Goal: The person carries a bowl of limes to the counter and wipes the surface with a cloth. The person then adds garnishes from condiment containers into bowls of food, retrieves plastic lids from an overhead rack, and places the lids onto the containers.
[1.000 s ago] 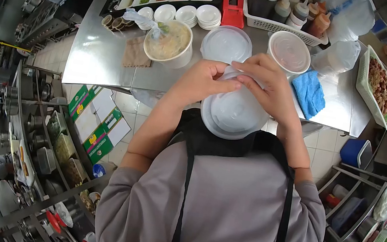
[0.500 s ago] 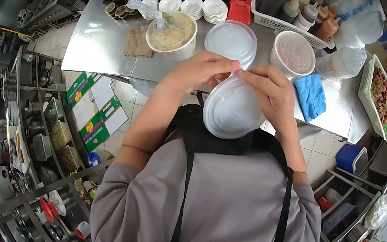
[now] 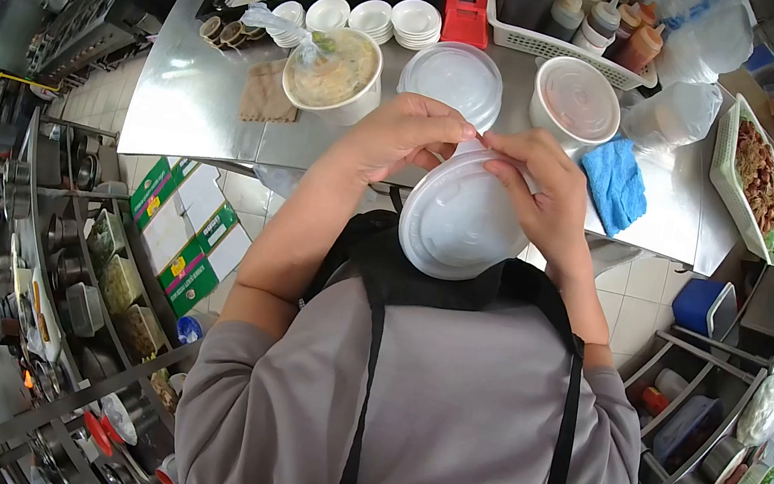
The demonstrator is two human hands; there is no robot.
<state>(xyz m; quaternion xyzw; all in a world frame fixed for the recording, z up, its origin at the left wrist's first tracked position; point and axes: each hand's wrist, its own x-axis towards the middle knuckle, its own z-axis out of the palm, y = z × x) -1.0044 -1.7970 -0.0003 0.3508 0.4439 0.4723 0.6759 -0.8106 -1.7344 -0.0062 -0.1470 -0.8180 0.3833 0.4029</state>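
1. Lids (image 3: 466,222), round and cloudy, tilt by my black apron (image 3: 430,291).
2. My left hand (image 3: 470,135) has its grip pinched shut on plastic (image 3: 471,147) at their top.
3. My right hand (image 3: 489,145) pinches there too, grip closed.
4. Blue cloth (image 3: 613,187): on the counter (image 3: 194,115).

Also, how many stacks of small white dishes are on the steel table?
4, side by side in one row: the leftmost stack, partly covered by the plastic bag; the second stack; the third stack; and the rightmost stack.
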